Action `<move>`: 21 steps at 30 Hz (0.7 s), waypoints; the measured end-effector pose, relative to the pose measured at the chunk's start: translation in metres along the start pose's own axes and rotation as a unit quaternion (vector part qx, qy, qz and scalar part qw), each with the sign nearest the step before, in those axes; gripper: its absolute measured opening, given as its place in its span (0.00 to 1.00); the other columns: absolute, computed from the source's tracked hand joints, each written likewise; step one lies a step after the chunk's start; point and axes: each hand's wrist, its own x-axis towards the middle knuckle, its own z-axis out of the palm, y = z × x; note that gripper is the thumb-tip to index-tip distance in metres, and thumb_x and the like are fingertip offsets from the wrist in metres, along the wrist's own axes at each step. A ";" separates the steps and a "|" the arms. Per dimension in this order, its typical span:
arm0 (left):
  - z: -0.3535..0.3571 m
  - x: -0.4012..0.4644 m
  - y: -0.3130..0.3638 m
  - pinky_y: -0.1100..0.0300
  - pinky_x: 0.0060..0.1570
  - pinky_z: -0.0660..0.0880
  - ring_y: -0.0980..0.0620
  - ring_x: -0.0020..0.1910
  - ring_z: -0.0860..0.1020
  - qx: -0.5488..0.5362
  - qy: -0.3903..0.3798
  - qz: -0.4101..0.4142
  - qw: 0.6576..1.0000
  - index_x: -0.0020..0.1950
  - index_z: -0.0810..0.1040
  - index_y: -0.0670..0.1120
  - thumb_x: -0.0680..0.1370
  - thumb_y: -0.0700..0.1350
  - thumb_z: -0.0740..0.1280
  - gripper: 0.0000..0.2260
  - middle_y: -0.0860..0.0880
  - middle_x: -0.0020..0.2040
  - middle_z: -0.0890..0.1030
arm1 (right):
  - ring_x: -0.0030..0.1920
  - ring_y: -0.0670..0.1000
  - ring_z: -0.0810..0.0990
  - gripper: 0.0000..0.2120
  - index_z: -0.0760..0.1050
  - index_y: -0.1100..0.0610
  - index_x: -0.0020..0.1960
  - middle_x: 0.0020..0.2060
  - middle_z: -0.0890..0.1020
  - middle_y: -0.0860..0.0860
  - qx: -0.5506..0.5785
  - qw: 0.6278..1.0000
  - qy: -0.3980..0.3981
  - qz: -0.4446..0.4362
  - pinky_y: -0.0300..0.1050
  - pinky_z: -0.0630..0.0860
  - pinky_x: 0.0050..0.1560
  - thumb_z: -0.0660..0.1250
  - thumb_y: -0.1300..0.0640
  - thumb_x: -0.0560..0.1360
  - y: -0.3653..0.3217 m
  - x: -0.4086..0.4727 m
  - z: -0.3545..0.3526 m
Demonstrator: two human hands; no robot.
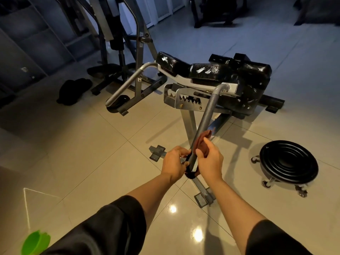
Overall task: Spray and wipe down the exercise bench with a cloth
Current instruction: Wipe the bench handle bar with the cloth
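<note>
- Wiping stage — right hand (pixel 209 161) gripped the reddish cloth (pixel 203 142) against the near handle bar (pixel 206 118) of the exercise bench (pixel 220 74).
- Left hand (pixel 173 163) curled round the bar's black end grip (pixel 190 173).
- Pads glistened wet, streaked — probably sprayed, not fully wiped.
- Far bar, frame likely left.
- Green object (pixel 35 242) at bottom-left cut off; possibly the sprayer, couldn't tell.

You have no text to read here. The small sticker (pixel 24 69) on the dark panel at the left of the frame is too blurred to make out, and the bench (pixel 217 70) shows no legible label.
</note>
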 end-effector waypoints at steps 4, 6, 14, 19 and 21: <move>-0.001 -0.002 -0.001 0.72 0.55 0.69 0.56 0.55 0.75 -0.022 -0.011 0.000 1.000 0.61 0.81 0.44 0.72 0.35 0.72 0.17 0.50 0.58 0.78 | 0.64 0.57 0.75 0.24 0.71 0.57 0.70 0.64 0.77 0.55 -0.022 1.000 -0.008 0.012 0.50 0.72 0.66 0.68 0.66 0.75 0.015 -0.037 0.016; -0.003 -0.004 -0.002 0.74 0.57 0.67 0.53 0.58 0.75 -0.046 -0.023 -0.008 0.999 0.63 0.79 0.43 0.71 0.33 0.73 0.20 0.48 0.59 0.78 | 0.59 0.56 0.78 0.20 0.75 0.58 0.65 0.56 0.81 0.54 -0.010 0.999 -0.020 0.023 0.45 0.73 0.60 0.69 0.67 0.74 0.019 -0.040 0.009; -0.011 -0.010 -0.001 0.62 0.66 0.68 0.50 0.63 0.75 -0.110 -0.057 -0.044 0.991 0.62 0.79 0.40 0.73 0.29 0.69 0.18 0.45 0.62 0.79 | 0.53 0.56 0.80 0.19 0.76 0.55 0.62 0.52 0.82 0.54 -0.053 0.997 -0.058 0.024 0.44 0.76 0.54 0.69 0.68 0.72 0.024 -0.060 0.006; -0.015 -0.009 0.004 0.57 0.67 0.70 0.49 0.64 0.75 -0.134 -0.054 -0.086 0.986 0.64 0.77 0.40 0.75 0.26 0.61 0.21 0.44 0.62 0.79 | 0.49 0.51 0.75 0.18 0.72 0.55 0.58 0.52 0.76 0.53 -0.078 0.996 0.050 0.003 0.38 0.68 0.46 0.73 0.64 0.71 -0.006 -0.010 -0.041; -0.014 -0.009 0.008 0.56 0.65 0.70 0.50 0.63 0.75 -0.152 -0.048 -0.083 0.984 0.66 0.76 0.42 0.76 0.29 0.64 0.19 0.45 0.62 0.79 | 0.50 0.48 0.70 0.17 0.73 0.57 0.57 0.55 0.71 0.53 -0.083 0.993 0.071 -0.033 0.31 0.64 0.44 0.73 0.64 0.71 -0.024 0.013 -0.047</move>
